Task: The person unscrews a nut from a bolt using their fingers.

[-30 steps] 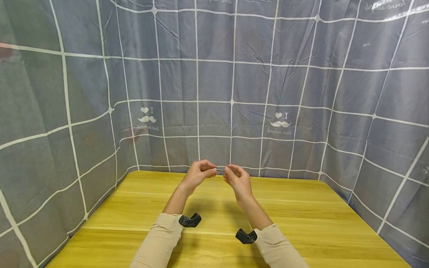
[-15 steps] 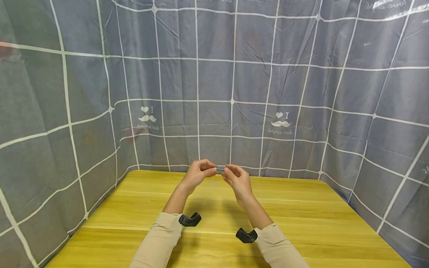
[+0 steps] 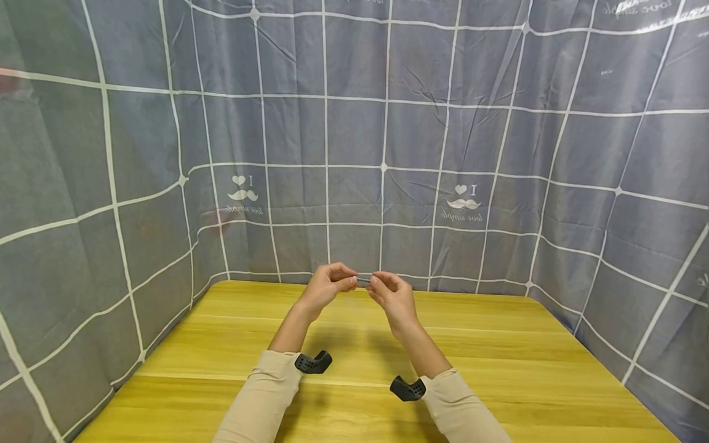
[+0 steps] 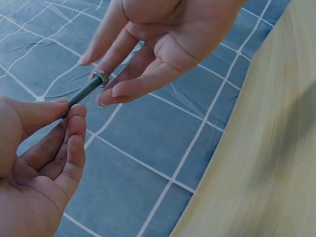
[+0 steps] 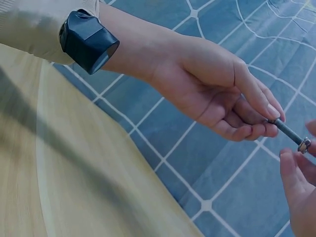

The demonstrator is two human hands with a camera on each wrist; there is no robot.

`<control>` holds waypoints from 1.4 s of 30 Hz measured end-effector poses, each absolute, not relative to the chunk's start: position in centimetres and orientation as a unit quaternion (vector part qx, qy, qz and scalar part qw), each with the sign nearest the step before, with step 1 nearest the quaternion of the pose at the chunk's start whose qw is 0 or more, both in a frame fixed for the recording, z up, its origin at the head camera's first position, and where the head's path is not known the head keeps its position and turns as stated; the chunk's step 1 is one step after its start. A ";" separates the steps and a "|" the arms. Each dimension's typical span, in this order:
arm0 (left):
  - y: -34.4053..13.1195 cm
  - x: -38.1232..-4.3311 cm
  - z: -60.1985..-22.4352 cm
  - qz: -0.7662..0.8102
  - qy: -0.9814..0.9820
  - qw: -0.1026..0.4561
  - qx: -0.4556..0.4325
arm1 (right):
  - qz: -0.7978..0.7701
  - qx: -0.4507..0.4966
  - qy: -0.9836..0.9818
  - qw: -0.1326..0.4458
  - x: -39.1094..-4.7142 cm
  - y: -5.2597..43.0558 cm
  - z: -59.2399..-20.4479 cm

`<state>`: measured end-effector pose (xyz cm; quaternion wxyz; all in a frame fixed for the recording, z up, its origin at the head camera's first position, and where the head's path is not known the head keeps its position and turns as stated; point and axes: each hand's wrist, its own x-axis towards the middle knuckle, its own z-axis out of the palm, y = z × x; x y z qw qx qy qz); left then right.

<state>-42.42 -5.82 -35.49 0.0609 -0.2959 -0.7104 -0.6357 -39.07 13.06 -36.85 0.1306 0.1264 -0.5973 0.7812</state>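
Observation:
A threaded metal bolt [image 4: 84, 92] is held in the air above the table's far part, pinched at one end by the thumb and fingers of my left hand [image 3: 323, 293]. A silver nut [image 4: 100, 78] sits around its other end. My right hand [image 3: 394, 299] is at that nut with its fingers loosely spread. In the left wrist view one right finger touches the nut, while the thumb is apart from it. The right wrist view shows the nut [image 5: 304, 144] beside the right fingertips at the frame's edge. The bolt's gripped end is hidden by the left fingers.
The yellow wooden table [image 3: 354, 394] spreads beneath both arms. Grey curtains [image 3: 354, 135] with white grid lines surround it at the back and sides. A black wrist camera [image 3: 313, 363] is on the left sleeve, another black wrist camera [image 3: 407, 389] on the right.
The right fingertips have shifted slightly around the nut end. The left hand keeps its pinch on the bolt, and both arms stay almost in the same place.

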 end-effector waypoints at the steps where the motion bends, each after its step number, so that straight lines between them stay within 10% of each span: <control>1: -5.8 -42.4 -35.5 -0.636 -0.710 0.061 -0.297 | 0.782 0.123 -0.596 0.131 -39.1 13.1 -36.9; 42: -5.7 -42.3 -35.5 -0.640 -0.702 0.052 -0.307 | 0.765 0.136 -0.609 0.160 -38.9 13.3 -36.7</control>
